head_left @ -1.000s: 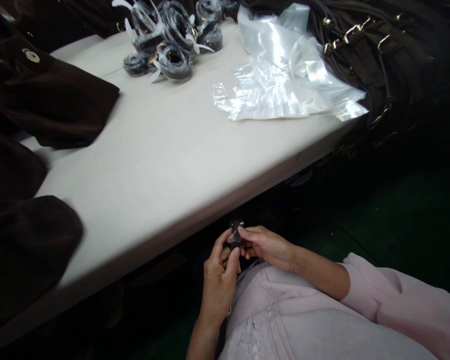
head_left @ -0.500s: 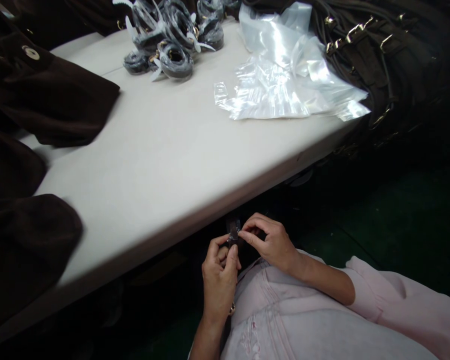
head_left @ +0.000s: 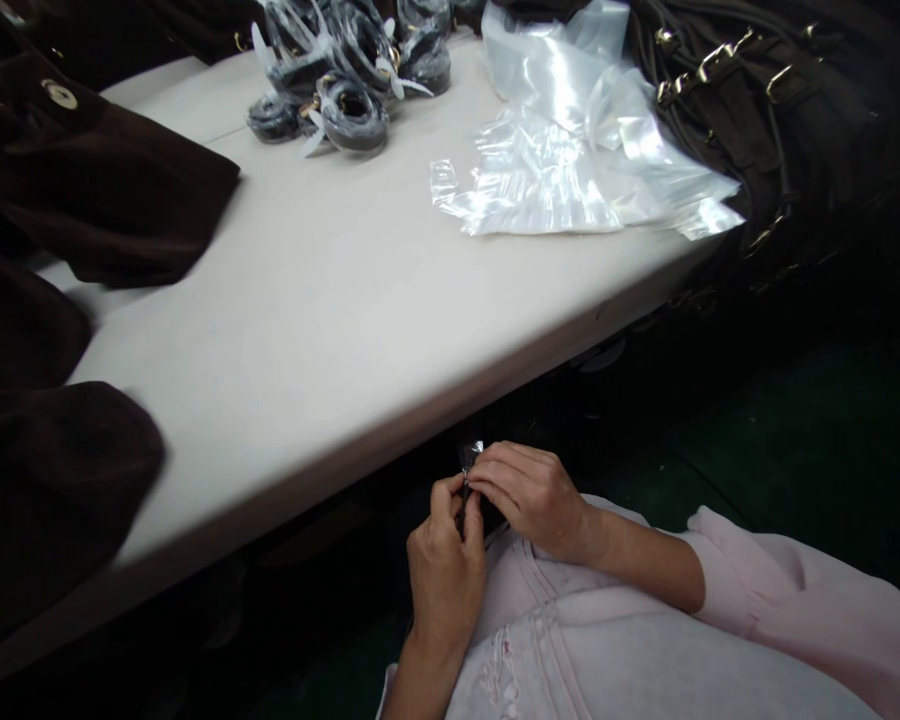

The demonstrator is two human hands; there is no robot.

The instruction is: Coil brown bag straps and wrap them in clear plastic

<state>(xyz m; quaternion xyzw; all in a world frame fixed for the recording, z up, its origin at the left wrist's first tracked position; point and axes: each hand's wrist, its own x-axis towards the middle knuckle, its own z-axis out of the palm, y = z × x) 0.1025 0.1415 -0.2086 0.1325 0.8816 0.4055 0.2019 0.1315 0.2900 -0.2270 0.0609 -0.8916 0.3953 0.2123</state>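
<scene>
At six o'clock, just beyond the table (head_left: 307, 330) edge in view, our left hand (head_left: 448, 565) and right hand (head_left: 544, 500) both pinch a small dark piece (head_left: 466, 456) with shiny film between their fingers (head_left: 506, 462). Clear plastic (head_left: 555, 165) lies toward one o'clock, wrapped coils (head_left: 360, 135) toward eleven, dark brown cloth (head_left: 142, 200) toward ten.

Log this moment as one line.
left hand: holding small dark item | right hand: fingers on same item | table: clear plastic, wrapped dark coils
</scene>
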